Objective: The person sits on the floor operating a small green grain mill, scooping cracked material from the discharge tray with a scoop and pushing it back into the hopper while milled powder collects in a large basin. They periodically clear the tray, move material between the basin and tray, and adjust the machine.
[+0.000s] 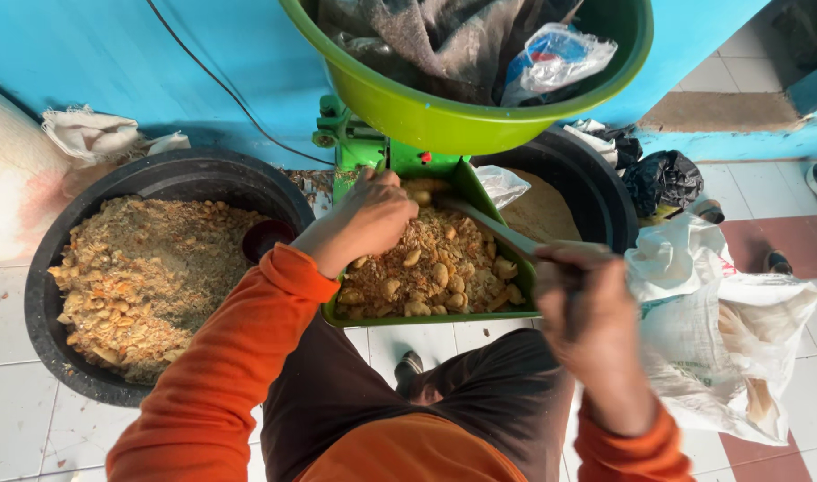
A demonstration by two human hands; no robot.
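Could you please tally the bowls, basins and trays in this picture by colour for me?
Green: 2 – the round bowl on top and the feed tray that the left hand reaches into, while the right hand holds a stick.
Black: 2 – the left basin and the right basin.
Total: 4

Blue wall [87, 54] — white-and-red tiled floor [16, 419]

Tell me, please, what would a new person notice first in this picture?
Probably the green tray in the middle, full of peanuts and crumbs, with the left hand pressing into the heap and the right hand holding a stick. Next, the black tub of crumbly mix at the left.
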